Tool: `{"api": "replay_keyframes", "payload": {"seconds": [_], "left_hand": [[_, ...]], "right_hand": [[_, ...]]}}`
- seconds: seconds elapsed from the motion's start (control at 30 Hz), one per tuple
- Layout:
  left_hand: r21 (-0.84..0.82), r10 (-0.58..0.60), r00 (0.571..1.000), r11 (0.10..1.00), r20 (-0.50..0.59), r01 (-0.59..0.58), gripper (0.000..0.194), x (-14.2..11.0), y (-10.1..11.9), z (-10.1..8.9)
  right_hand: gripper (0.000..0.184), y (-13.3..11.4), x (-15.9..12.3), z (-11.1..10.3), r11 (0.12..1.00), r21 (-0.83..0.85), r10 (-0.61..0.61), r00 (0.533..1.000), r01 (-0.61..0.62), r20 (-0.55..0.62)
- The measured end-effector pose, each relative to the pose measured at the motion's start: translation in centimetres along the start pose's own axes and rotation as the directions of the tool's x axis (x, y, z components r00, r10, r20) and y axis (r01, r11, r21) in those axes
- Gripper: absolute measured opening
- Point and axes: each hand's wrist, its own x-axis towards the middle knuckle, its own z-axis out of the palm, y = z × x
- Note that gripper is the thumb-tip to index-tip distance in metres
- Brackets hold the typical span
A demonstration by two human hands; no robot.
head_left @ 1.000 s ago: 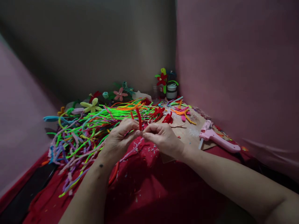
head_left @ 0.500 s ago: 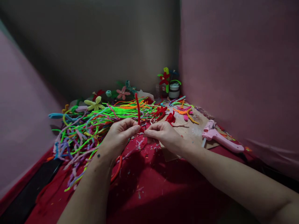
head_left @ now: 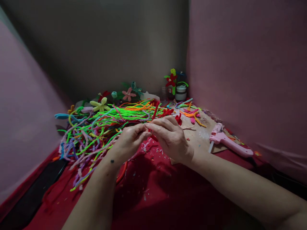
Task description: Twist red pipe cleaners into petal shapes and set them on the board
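A red pipe cleaner (head_left: 155, 110) sticks up, tilted, from between my two hands above the middle of the table. My left hand (head_left: 131, 140) pinches it with thumb and forefinger. Fingers of my right hand (head_left: 170, 137) close over the same spot, their tips touching those of my left, so the gripped part is mostly hidden. A red curved length (head_left: 122, 172) shows beside my left wrist; whether it belongs to the same piece I cannot tell. Just beyond my right hand lie red pipe-cleaner petals (head_left: 178, 119).
A heap of coloured pipe cleaners (head_left: 129, 113) spreads behind and left of my hands. At right, a pink glue gun (head_left: 224, 140) rests by a cardboard sheet (head_left: 202, 135). Finished flowers (head_left: 129, 94) and a lidded cup (head_left: 181, 92) stand at the back. A black flat object (head_left: 35, 191) lies left.
My right hand has moved left and turned over, its fingers now against my left fingertips. The red pipe cleaner, upright before, now leans right. The whole view has shifted slightly.
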Motion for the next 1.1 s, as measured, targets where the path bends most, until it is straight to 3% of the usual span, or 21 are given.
{"api": "replay_keyframes", "payload": {"seconds": [0.1, 0.23, 0.3, 0.37, 0.47, 0.63, 0.73, 0.87, 0.97, 1.1], "left_hand": [[0.043, 0.024, 1.000, 0.999, 0.005, -0.024, 0.018, 0.0, 0.1, 0.2], [0.006, -0.065, 0.992, 0.998, -0.104, 0.066, 0.021, 0.1, 0.4, 0.2], [-0.031, -0.084, 0.989, 0.996, -0.124, 0.080, 0.019, 0.0, 0.5, 0.3], [-0.069, -0.094, 0.988, 0.994, -0.122, 0.086, 0.019, 0.0, 0.5, 0.5], [-0.121, -0.106, 0.987, 0.988, -0.124, 0.091, 0.019, 0.1, 0.4, 0.8], [-0.208, -0.156, 0.983, 0.969, -0.093, 0.134, 0.023, 0.2, 0.2, 0.5], [-0.273, -0.194, 0.980, 0.946, -0.037, 0.176, 0.025, 0.2, 0.3, 0.4], [-0.317, -0.221, 0.975, 0.927, -0.034, 0.199, 0.026, 0.2, 0.7, 0.5], [-0.317, -0.251, 0.967, 0.915, 0.033, 0.249, 0.024, 0.3, 0.7, 0.7], [-0.332, -0.290, 0.951, 0.891, 0.106, 0.309, 0.019, 0.4, 0.3, 1.1]], "right_hand": [[0.021, 0.2, 0.0, 0.0, 0.995, -0.100, -0.019, 0.997, 0.027, 0.080], [0.019, 0.4, 0.1, 0.2, 0.978, 0.010, 0.207, 0.973, -0.209, 0.104], [0.017, 0.3, 0.2, 0.2, 0.898, 0.172, 0.378, 0.910, -0.405, 0.171], [0.016, 0.2, 0.4, 0.1, 0.752, 0.317, 0.500, 0.814, -0.578, 0.297], [0.015, 0.3, 0.8, -0.1, 0.549, 0.435, 0.546, 0.700, -0.714, 0.460], [0.013, 0.5, 1.0, -0.2, 0.321, 0.561, 0.612, 0.619, -0.763, 0.492], [0.014, 0.5, 0.9, 0.0, 0.240, 0.607, 0.638, 0.594, -0.758, 0.490], [0.017, 0.6, 0.8, 0.3, 0.153, 0.651, 0.663, 0.566, -0.743, 0.490], [0.019, 0.7, 0.8, 0.4, 0.109, 0.689, 0.690, 0.553, -0.717, 0.467], [0.019, 0.6, 0.7, 0.6, 0.133, 0.682, 0.687, 0.563, -0.719, 0.459]]}}
